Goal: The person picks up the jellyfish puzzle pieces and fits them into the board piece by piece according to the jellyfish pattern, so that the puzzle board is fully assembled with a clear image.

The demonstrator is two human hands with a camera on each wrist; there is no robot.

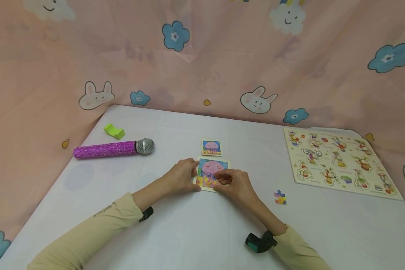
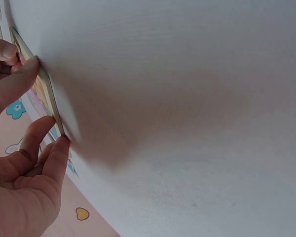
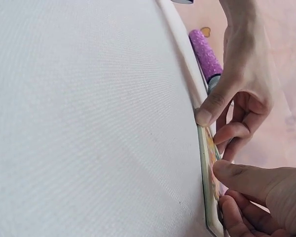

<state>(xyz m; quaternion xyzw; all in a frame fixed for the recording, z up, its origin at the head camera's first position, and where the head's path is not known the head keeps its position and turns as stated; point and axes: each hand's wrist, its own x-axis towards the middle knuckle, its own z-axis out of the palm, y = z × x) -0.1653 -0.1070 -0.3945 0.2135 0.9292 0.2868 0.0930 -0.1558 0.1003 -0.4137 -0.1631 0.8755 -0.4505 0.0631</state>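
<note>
A small framed jigsaw puzzle (image 1: 212,167) with a pink jellyfish picture lies on the white table. My left hand (image 1: 183,175) grips its left side, thumb at the near corner and fingers along the left edge. In the left wrist view, fingertips (image 2: 62,140) touch the frame's rim. Over the lower right of the picture, my right hand (image 1: 237,184) has its thumb and curled fingers pinching a jigsaw piece (image 3: 216,190), mostly hidden by them. Behind the puzzle lies a smaller jellyfish picture card (image 1: 211,147). To the right is a loose jigsaw piece (image 1: 280,197).
At the left lie a purple glitter microphone (image 1: 108,149) and a green curved block (image 1: 114,131). A wooden picture board (image 1: 341,162) with several animal figures lies at the right. A pink patterned cloth (image 1: 209,56) hangs behind the table (image 1: 189,232).
</note>
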